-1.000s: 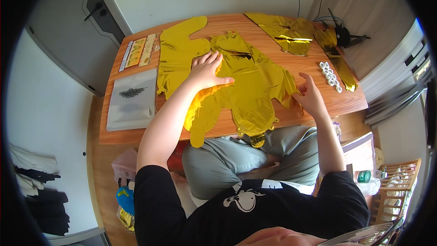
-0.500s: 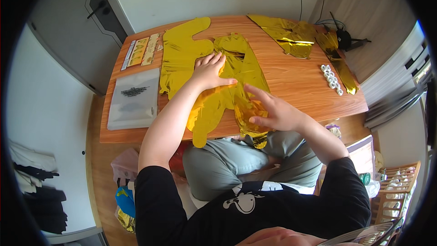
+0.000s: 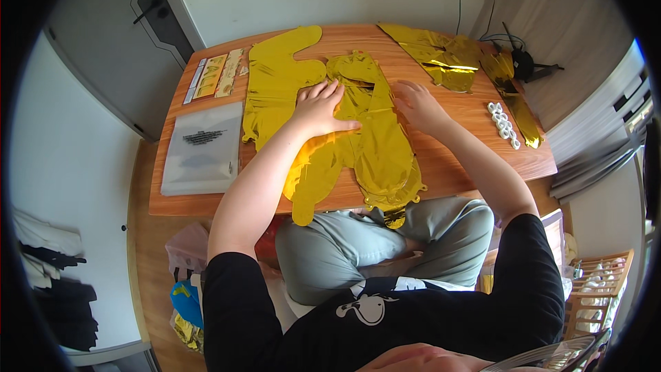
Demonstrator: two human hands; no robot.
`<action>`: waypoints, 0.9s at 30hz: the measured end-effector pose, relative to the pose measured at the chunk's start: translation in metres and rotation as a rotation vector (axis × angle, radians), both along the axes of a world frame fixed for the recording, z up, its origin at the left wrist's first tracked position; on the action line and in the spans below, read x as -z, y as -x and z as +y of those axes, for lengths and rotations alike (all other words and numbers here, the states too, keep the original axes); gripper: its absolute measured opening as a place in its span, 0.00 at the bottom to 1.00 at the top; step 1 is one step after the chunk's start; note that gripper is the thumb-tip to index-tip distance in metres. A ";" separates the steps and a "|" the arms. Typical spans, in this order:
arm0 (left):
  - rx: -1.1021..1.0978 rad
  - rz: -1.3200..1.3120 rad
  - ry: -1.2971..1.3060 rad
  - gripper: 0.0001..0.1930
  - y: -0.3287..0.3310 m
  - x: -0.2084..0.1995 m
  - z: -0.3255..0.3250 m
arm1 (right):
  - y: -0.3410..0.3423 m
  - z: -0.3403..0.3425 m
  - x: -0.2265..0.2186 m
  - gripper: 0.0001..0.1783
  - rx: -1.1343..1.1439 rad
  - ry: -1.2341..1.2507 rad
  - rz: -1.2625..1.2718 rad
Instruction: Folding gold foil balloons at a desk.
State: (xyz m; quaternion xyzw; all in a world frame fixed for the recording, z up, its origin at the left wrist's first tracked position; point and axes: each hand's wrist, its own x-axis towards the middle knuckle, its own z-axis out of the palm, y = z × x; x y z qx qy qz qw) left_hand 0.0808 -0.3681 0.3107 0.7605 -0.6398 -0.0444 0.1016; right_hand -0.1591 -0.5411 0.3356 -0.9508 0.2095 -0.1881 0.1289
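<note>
A flat gold foil balloon [image 3: 382,155] lies in front of me, its lower end at the table's near edge. My left hand [image 3: 319,110] rests on it with fingers spread and thumb stretched to the right. At its upper right edge is my right hand [image 3: 421,107], fingers apart and a little bent, holding nothing I can see; whether the fingertips touch the foil I cannot tell. A larger flat gold foil balloon [image 3: 272,86] lies to the left, partly under the first one and my left arm.
On the wooden table [image 3: 447,158], a clear plastic bag stack [image 3: 200,172] and printed cards [image 3: 212,77] lie left. Right are more gold foil [image 3: 447,62], white ribbon rolls [image 3: 502,126] and a black device [image 3: 523,64] with cables.
My right hand has moved up and away from the balloon's lower part to its upper right edge. The balloon's lower right part now lies flatter and wider. My left hand stays in place.
</note>
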 end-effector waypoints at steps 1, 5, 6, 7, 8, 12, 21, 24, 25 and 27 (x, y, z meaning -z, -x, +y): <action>-0.003 0.005 -0.012 0.65 0.002 -0.001 -0.001 | -0.004 -0.006 0.005 0.25 -0.024 -0.019 0.016; -0.003 0.044 -0.007 0.65 0.002 -0.002 0.003 | -0.013 0.000 0.008 0.26 -0.105 0.057 0.105; -0.004 0.045 -0.010 0.65 0.002 -0.002 0.004 | -0.013 0.002 0.008 0.26 -0.106 0.054 0.107; -0.006 0.042 -0.014 0.65 0.002 -0.002 0.005 | -0.014 0.004 0.007 0.27 -0.104 0.071 0.125; -0.005 0.037 -0.015 0.65 0.001 -0.003 0.004 | -0.014 0.004 0.006 0.27 -0.100 0.091 0.142; 0.003 0.050 -0.015 0.65 0.003 -0.005 0.003 | -0.013 0.003 0.005 0.26 -0.089 0.102 0.128; -0.022 -0.022 -0.034 0.61 0.004 -0.006 0.002 | -0.017 -0.001 0.003 0.27 -0.099 0.052 0.170; -0.037 -0.026 -0.044 0.61 0.005 -0.006 0.001 | -0.017 0.005 0.009 0.28 -0.105 0.097 0.155; -0.039 -0.037 -0.036 0.61 0.004 -0.006 0.002 | -0.018 0.007 0.010 0.28 -0.099 0.118 0.141; -0.041 -0.038 -0.049 0.60 0.007 -0.008 0.002 | -0.018 0.010 0.011 0.28 -0.082 0.133 0.131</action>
